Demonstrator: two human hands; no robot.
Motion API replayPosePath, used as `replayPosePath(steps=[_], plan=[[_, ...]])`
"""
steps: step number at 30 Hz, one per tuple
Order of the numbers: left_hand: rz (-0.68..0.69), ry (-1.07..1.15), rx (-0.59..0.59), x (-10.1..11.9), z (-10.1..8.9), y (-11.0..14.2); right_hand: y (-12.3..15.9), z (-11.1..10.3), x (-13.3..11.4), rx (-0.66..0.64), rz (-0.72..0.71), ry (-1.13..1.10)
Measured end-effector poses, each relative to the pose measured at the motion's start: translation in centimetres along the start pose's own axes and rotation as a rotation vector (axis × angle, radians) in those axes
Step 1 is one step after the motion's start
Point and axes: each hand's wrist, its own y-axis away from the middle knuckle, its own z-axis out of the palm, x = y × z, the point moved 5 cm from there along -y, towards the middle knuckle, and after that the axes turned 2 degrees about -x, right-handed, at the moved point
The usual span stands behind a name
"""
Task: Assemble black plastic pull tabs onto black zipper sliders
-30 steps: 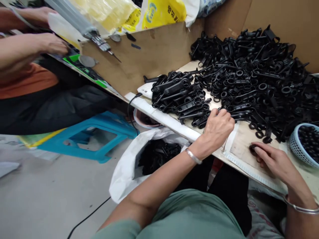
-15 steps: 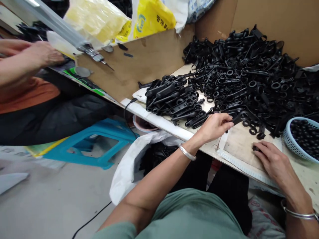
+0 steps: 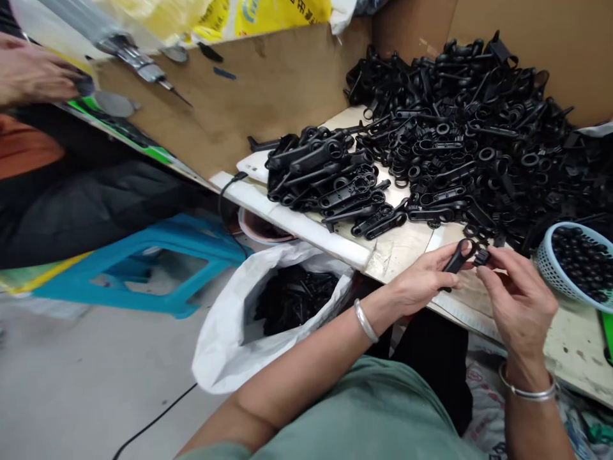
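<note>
My left hand (image 3: 424,280) grips a black plastic arm with a ring-shaped end (image 3: 457,260), held tilted above the table's front edge. Between the thumb and fingertips of my right hand (image 3: 522,297) is a small ribbed black plastic piece (image 3: 481,257), close beside the ring end; whether the two touch I cannot tell. Behind my hands lies a large heap of loose black plastic parts (image 3: 479,140), rings and arms among them. A smaller pile of black plastic arms (image 3: 325,169) lies to the left of my left hand.
A light blue basket (image 3: 546,259) of small black round pieces stands at right. Below the table edge is a white sack (image 3: 215,348) with black parts inside. A blue stool (image 3: 119,255), an electric screwdriver (image 3: 138,61) and another person's hand (image 3: 33,73) are at left.
My left hand has brought the black arm back from the heap's edge. My right hand has lifted the small piece off the table and brought it up to the arm. The view has shifted slightly.
</note>
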Motion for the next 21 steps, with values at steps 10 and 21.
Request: replayPosePath(steps=[10,21], plan=[[0.177,-0.348,0.002,-0.3,-0.2,0.9,-0.2,1.9,-1.1,-0.041,-0.315,0.248],[0.118,-1.171,0.112,1.6,-0.1,3.0,2.0,0.6,1.1,-0.26,0.131,-0.123]])
